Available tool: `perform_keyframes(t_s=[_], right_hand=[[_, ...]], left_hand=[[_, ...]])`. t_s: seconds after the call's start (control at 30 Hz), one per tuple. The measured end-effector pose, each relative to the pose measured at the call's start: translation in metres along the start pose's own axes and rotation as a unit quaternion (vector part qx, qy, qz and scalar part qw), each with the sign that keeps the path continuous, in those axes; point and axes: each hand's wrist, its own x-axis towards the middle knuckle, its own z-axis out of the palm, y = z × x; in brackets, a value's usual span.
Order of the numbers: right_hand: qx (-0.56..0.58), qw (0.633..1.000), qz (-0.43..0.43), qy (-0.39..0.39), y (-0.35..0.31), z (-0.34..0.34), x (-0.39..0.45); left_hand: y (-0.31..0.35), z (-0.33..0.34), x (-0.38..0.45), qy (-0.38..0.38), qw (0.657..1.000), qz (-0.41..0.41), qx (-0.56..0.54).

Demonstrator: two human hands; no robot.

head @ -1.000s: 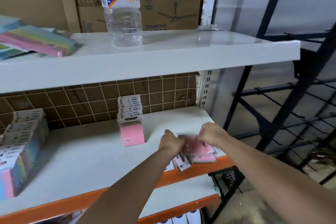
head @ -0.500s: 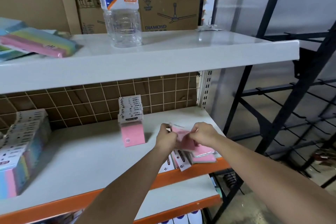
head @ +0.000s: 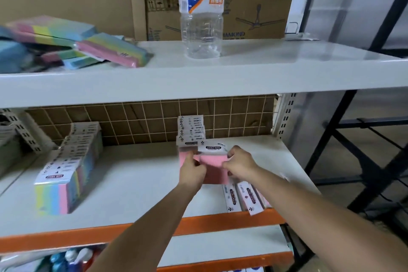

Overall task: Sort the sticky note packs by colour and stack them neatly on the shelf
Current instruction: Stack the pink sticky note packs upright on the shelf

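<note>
The middle shelf (head: 132,183) is bounded above by the upper shelf (head: 198,81) and behind by a wire grid panel (head: 141,121), so that entry is left only from the front. A bare stretch of board is seen between the row of multicoloured packs (head: 66,174) at the left and the standing pink stack (head: 191,132) near the middle, and another strip is left bare to the right of that stack as far as the perforated upright (head: 284,115). The front right edge is taken up by loose packs (head: 242,199) lying flat, one reaching over the orange lip (head: 220,221).
</note>
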Motion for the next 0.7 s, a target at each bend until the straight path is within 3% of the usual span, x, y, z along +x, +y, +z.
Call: perform_keyframes(t_s=[0.13, 0.37, 0.7], right_hand=[[-0.024, 1.000, -0.017, 0.006, -0.013, 0.019, 0.008], [-0.042, 0.998, -0.040, 0.015, -0.027, 0.048, 0.020], [-0.048, 0.998, -0.028, -0.001, -0.030, 0.054, 0.035]], left_hand=[[-0.008, -0.016, 0.007, 0.053, 0.992, 0.021, 0.116], [-0.023, -0.032, 0.025, 0.097, 0.980, 0.051, 0.167], [-0.036, -0.040, 0.043, 0.084, 0.973, 0.028, 0.211]])
